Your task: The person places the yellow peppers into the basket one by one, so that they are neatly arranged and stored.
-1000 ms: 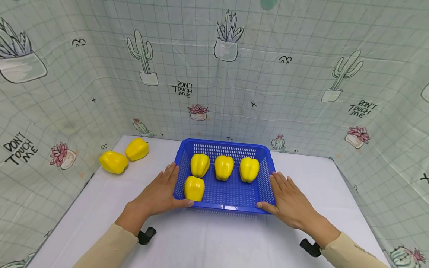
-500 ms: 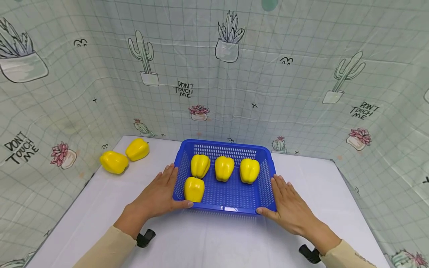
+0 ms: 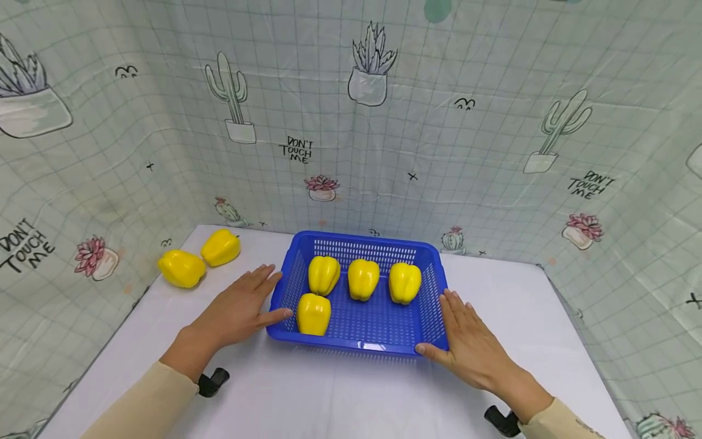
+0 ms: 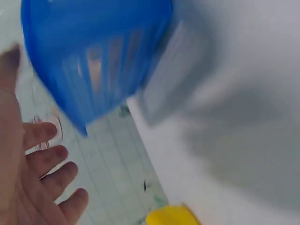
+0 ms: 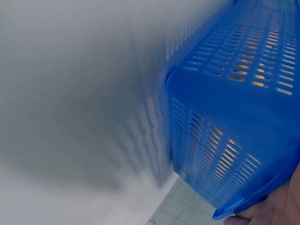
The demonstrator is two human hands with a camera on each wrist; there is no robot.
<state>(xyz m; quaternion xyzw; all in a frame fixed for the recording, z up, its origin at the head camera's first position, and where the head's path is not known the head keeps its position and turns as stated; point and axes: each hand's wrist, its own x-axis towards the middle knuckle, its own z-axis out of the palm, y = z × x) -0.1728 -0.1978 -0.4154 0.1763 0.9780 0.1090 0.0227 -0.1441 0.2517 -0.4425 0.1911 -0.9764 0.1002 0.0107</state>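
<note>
A blue plastic basket [image 3: 362, 346] with slotted walls stands on the white table. Three yellow bell peppers [image 3: 363, 280] lie in a row toward its back, and another yellow bell pepper [image 3: 314, 315] sits in its front left corner. My left hand [image 3: 236, 308] is beside the left wall, fingers spread and loose; the left wrist view shows a gap between these fingers [image 4: 56, 178] and the basket [image 4: 98, 28]. Along the right side, my right hand [image 3: 474, 341] touches the rim with straight fingers, its thumb at the front right corner. The right wrist view shows that hand [image 5: 276, 206] at the rim.
Two more yellow bell peppers, one nearer [image 3: 182, 269] and one farther back [image 3: 221, 247], lie on the table [image 3: 340, 402] at the back left. A patterned cloth [image 3: 329, 122] hangs behind and on both sides. Dark wrist cameras sit beneath both wrists.
My left hand has moved left, off the basket's rim. The right hand stays at the right side. The basket and peppers keep their places, apart from a slight shift of the whole view.
</note>
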